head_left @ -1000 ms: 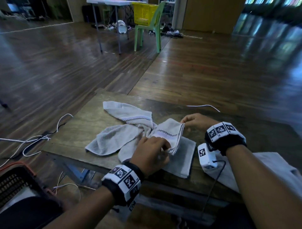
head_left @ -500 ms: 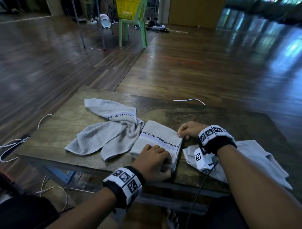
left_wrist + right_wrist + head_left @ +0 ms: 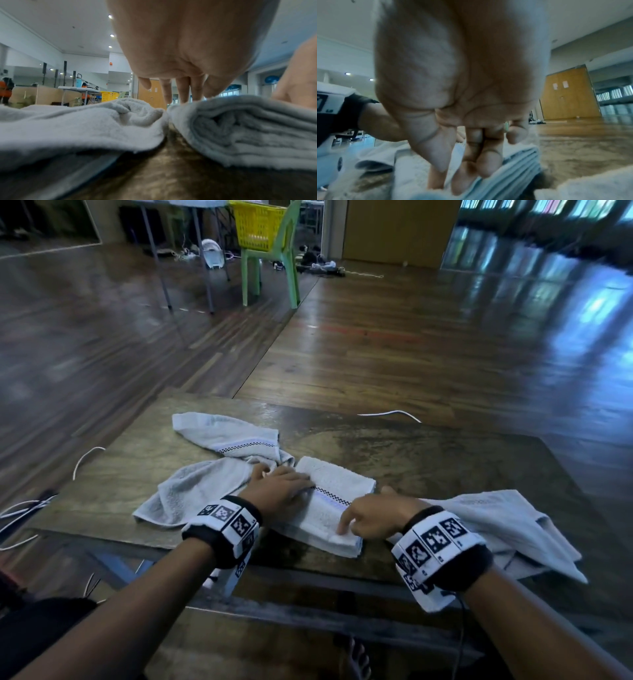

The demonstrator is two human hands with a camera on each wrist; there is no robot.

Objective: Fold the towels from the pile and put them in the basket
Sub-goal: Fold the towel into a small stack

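Note:
A folded grey towel (image 3: 337, 484) with a checked stripe lies in the middle of the wooden table (image 3: 445, 460). My left hand (image 3: 284, 486) rests flat on the towel's left side, fingers straight; in the left wrist view its fingers (image 3: 181, 94) touch the top of the folded towel (image 3: 248, 128). My right hand (image 3: 363, 520) presses the near right corner with the index finger stretched out. In the right wrist view its fingers (image 3: 462, 175) lie on the towel's layered edge (image 3: 513, 166). A crumpled towel (image 3: 202, 481) lies just left of the folded one.
Another loose grey towel (image 3: 496, 518) lies at the table's right, hanging over the near edge. A white cable (image 3: 390, 414) lies beyond the far edge. Far off, a yellow basket (image 3: 260, 224) sits on a green chair (image 3: 284, 268). White cords (image 3: 20, 508) trail on the floor at left.
The towel's flap came down, leaving it folded flat. My left hand slid from the near edge to the left side. My right hand moved from the far right corner to the near right corner.

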